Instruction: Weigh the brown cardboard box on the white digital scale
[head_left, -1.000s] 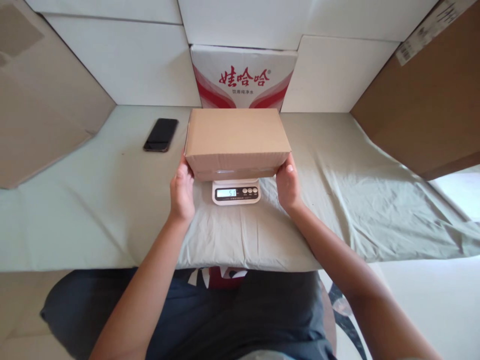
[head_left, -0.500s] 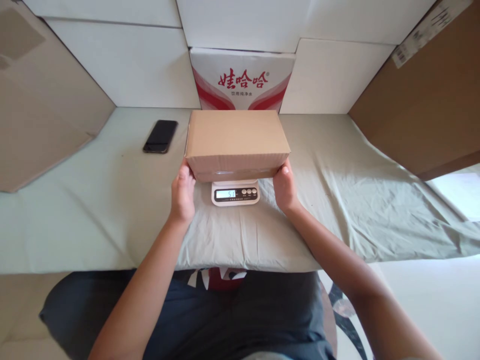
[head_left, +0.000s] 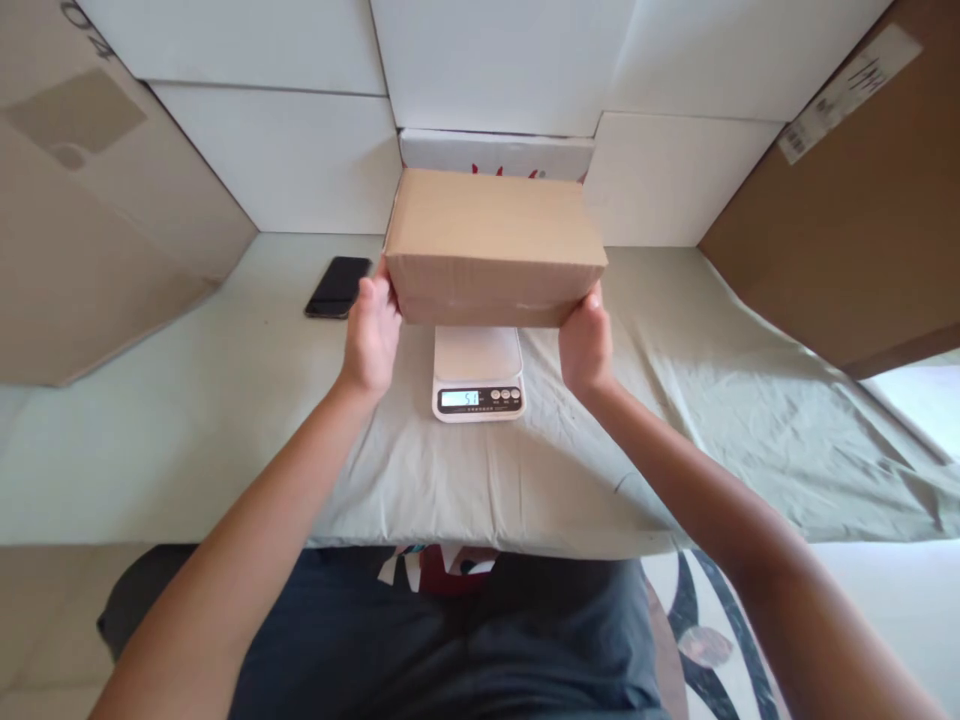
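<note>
A brown cardboard box [head_left: 495, 225] is held up between my two hands, above and behind a white kitchen scale [head_left: 480, 358]. At the box's lower left corner, my left hand [head_left: 373, 335] is closed on its side. My right hand [head_left: 586, 340] grips the lower right corner; fingers under the box are hidden. The scale's front and part of its platform show below the box, and its lit display [head_left: 460, 399] seems to read 51 or 5.1.
A black phone [head_left: 337, 287] lies left of my left hand on the pale green cloth [head_left: 225, 430]. White boxes [head_left: 300, 150] form a wall behind. Large brown cardboard panels [head_left: 112, 230] stand at left and right. Behind the held box, a printed carton [head_left: 450, 150] is mostly covered.
Both hands have raised the cardboard box up and away from the scale, so more of the platform shows. The view has also shifted slightly.
</note>
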